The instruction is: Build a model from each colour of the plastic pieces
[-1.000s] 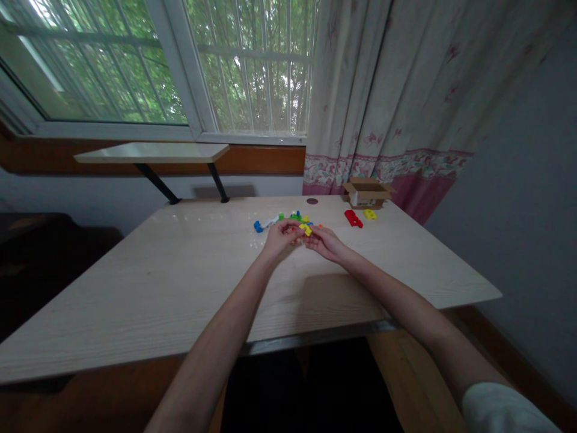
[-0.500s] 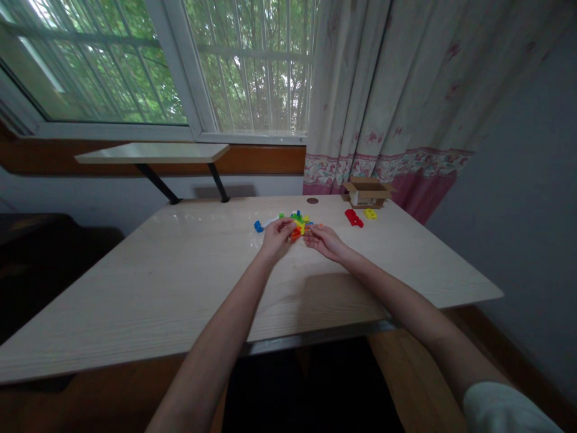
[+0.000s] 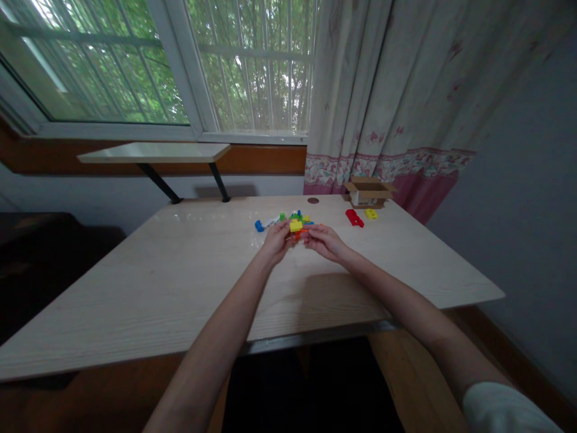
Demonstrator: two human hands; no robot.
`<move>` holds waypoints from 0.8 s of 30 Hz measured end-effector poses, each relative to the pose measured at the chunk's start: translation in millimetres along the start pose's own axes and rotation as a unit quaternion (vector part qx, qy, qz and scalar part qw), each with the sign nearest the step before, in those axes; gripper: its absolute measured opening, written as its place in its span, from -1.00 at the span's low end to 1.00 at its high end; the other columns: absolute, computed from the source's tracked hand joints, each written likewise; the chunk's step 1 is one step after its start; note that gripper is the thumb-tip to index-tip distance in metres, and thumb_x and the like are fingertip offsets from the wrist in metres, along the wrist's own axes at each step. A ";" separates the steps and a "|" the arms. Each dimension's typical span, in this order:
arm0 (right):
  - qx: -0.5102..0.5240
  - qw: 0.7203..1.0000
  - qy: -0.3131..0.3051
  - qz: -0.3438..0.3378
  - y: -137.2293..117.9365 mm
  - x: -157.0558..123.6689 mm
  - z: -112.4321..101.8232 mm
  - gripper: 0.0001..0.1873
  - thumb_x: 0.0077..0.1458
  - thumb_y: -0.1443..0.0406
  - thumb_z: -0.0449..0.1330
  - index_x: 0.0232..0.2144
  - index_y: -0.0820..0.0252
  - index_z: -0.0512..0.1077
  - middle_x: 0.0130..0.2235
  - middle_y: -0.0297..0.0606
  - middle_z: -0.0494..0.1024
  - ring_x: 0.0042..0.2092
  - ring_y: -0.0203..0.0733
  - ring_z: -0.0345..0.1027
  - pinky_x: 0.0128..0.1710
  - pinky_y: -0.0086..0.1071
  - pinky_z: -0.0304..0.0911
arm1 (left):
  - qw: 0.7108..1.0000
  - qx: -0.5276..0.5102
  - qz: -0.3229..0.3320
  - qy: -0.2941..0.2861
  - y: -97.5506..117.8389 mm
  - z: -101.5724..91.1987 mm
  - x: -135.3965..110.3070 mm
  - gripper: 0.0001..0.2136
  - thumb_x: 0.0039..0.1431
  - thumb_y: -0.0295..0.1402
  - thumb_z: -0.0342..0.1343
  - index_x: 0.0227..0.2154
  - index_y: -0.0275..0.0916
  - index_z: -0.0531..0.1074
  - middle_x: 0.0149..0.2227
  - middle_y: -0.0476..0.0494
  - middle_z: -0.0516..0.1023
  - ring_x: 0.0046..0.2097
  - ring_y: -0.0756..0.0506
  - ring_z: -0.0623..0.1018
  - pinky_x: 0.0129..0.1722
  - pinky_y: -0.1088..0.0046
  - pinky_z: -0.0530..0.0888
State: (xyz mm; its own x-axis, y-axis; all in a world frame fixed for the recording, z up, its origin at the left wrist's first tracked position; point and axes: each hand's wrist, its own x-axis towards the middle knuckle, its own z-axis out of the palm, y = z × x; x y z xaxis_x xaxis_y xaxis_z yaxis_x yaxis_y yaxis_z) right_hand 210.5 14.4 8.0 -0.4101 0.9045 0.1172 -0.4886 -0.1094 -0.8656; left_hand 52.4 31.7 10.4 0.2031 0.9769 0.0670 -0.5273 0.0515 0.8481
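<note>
Over the far middle of the table, my left hand (image 3: 276, 242) is closed on a yellow plastic building block (image 3: 296, 226), held by its left side. My right hand (image 3: 326, 242) faces it from the right, with thumb and fingers pressed together beside the block. Orange-red plastic (image 3: 302, 233) shows between the hands under the yellow block; whether it is joined to it I cannot tell. Just behind the fingers lie several small toy pieces, among them a green piece (image 3: 282, 216), a white piece (image 3: 270, 222) and a blue piece (image 3: 259, 226).
To the right lie a red toy piece (image 3: 354, 218) and a yellow toy piece (image 3: 371, 213), in front of an open cardboard box (image 3: 368, 192). A raised shelf (image 3: 155, 153) on black legs stands at the table's (image 3: 157, 288) back left. Behind are a window and a curtain (image 3: 347, 120).
The yellow block has been turned between my hands, so a broad flat face now shows where a narrower shape was. Both hands stay in nearly the same place.
</note>
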 end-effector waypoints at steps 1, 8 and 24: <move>0.002 1.000 0.002 0.001 0.0 -0.1 0.2 -0.70 -0.16 0.29 0.35 -0.29 0.21 0.48 -0.37 -0.27 0.58 -0.39 -0.34 0.40 -0.30 -0.42 0.30 | 1.000 -0.002 -0.003 0.000 0.4 0.2 -0.5 -0.70 -0.23 -0.33 0.32 -0.37 -0.31 0.46 -0.47 -0.07 0.50 -0.54 0.06 0.42 -0.62 0.60 0.27; 0.000 0.999 0.044 0.006 3.2 3.2 -1.9 -0.68 -0.22 0.24 0.38 -0.35 0.19 0.44 -0.41 -0.33 0.56 -0.46 -0.39 0.35 -0.39 -0.47 0.27 | 1.000 0.013 0.010 0.003 0.6 -2.8 1.6 -0.65 -0.26 -0.23 0.35 -0.40 -0.33 0.45 -0.53 -0.03 0.47 -0.60 0.10 0.36 -0.64 0.61 0.27; -0.199 0.962 0.147 -0.116 2.3 12.5 -8.8 -0.54 -0.41 0.23 0.41 -0.34 0.15 0.43 -0.38 -0.34 0.51 -0.38 -0.34 0.34 -0.33 -0.41 0.27 | 0.995 0.099 0.026 0.013 13.6 13.6 -10.0 -0.73 -0.34 -0.48 0.35 -0.45 -0.30 0.48 -0.52 -0.05 0.49 -0.45 0.01 0.47 -0.46 0.51 0.40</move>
State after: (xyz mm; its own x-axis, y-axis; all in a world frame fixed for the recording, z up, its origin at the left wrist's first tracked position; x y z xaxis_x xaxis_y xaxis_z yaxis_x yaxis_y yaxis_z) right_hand 211.0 29.1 3.2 -0.0627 0.9694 0.2374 -0.1827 0.2227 -0.9576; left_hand 54.4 19.8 28.4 0.1570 0.9823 0.1016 -0.3632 -0.0382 0.9309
